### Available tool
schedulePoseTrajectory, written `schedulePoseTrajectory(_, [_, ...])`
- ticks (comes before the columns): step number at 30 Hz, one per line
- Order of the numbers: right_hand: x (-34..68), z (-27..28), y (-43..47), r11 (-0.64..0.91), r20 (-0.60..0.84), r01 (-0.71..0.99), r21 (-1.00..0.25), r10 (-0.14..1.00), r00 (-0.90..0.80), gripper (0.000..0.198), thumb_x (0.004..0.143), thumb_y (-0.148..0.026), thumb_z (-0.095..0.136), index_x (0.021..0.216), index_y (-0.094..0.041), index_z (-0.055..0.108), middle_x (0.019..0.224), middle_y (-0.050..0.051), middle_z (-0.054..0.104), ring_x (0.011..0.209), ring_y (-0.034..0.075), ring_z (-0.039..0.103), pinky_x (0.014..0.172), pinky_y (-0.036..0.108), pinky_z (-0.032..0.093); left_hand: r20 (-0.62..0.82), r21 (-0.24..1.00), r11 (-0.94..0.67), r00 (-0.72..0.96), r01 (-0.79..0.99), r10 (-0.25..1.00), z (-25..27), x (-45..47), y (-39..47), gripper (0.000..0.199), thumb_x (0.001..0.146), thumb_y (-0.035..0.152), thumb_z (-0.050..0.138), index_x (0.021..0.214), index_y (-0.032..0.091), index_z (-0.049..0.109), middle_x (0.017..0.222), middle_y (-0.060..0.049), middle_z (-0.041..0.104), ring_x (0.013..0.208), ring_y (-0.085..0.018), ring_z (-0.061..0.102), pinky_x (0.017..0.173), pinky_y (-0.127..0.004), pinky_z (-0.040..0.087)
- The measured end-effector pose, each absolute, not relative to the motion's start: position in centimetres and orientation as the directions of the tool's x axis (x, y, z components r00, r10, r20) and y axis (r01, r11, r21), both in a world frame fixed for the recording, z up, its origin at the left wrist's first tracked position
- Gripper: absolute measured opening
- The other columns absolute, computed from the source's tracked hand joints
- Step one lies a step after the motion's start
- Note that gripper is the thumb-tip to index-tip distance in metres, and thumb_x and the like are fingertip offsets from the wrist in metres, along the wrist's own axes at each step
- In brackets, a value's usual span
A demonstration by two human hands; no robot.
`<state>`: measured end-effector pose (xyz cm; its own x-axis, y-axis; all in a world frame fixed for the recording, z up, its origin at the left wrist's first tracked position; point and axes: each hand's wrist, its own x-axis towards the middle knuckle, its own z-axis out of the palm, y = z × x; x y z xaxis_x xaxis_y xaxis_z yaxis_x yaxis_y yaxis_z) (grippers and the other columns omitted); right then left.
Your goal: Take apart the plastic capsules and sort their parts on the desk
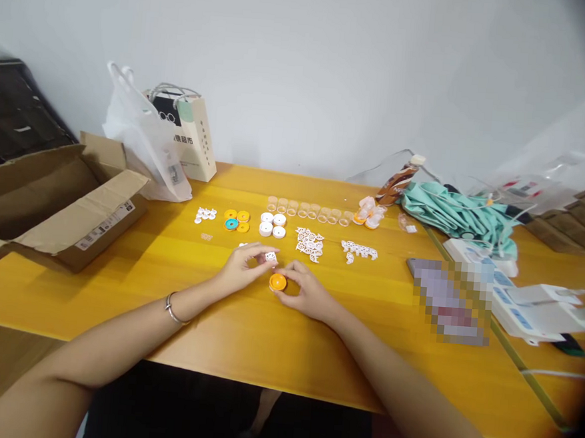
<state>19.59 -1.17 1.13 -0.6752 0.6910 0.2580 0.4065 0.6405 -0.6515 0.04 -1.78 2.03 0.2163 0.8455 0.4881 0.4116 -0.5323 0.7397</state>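
Between the thumb and fingers of my left hand (pixel 243 269) is a small white piece with cut-out holes (pixel 270 257). My right hand (pixel 308 292) grips a round orange cup-like part (pixel 278 282) by its side, its hollow facing up. The two parts are close together but apart, over the front half of the table. Beyond my hands lie white round caps (pixel 266 229), orange rings (pixel 243 216) with one teal ring (pixel 231 224), and a heap of white openwork pieces (pixel 309 243). Small white discs (pixel 205 215) lie at the left of the group.
Clear cylinders (pixel 313 212) form a row at the back. To their right are clear-and-orange assembled items (pixel 370 213), a bottle (pixel 398 183) and green cloth (pixel 458 214). A power strip (pixel 505 297) and blurred phone-like slab (pixel 447 303) lie right; an open cardboard box (pixel 87 218) stands left.
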Motion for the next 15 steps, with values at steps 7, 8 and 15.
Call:
schedulePoseTrajectory(7, [20.5,2.3,-1.8,0.569,0.2,0.33,-0.753,0.676,-0.709,0.04,0.069,-0.035,0.068,0.106,-0.023,0.061,0.098,0.005,0.053,0.094,0.018,0.053,0.088,0.034,0.042,0.388,0.861,-0.432,0.203,0.267,0.899,2.0,0.4,-2.6,0.026,0.073,0.032,0.067,0.092,0.014,0.066,0.073,-0.003,0.065,0.065,-0.012,0.058,0.065,-0.023,0.047])
schedulePoseTrajectory(8, [20.5,2.3,-1.7,0.534,0.21,0.316,-0.785,0.708,-0.675,0.037,0.07,-0.037,0.067,0.104,-0.022,0.061,0.097,0.005,0.055,0.092,0.018,0.054,0.086,0.034,0.043,0.374,0.875,-0.419,0.212,0.243,0.903,2.0,0.4,-2.7,0.026,0.073,0.032,0.067,0.092,0.014,0.065,0.073,-0.004,0.066,0.065,-0.012,0.059,0.066,-0.024,0.048])
schedulePoseTrajectory(15, [19.3,2.2,-2.1,0.256,0.181,0.09,-0.962,0.852,-0.492,0.016,0.078,-0.034,0.06,0.085,-0.022,0.065,0.084,0.001,0.065,0.08,0.015,0.058,0.079,0.03,0.044,0.417,0.842,-0.479,0.264,0.249,0.87,2.5,0.9,-3.5,0.024,0.071,0.033,0.07,0.084,0.013,0.067,0.074,-0.005,0.066,0.068,-0.013,0.06,0.065,-0.024,0.048])
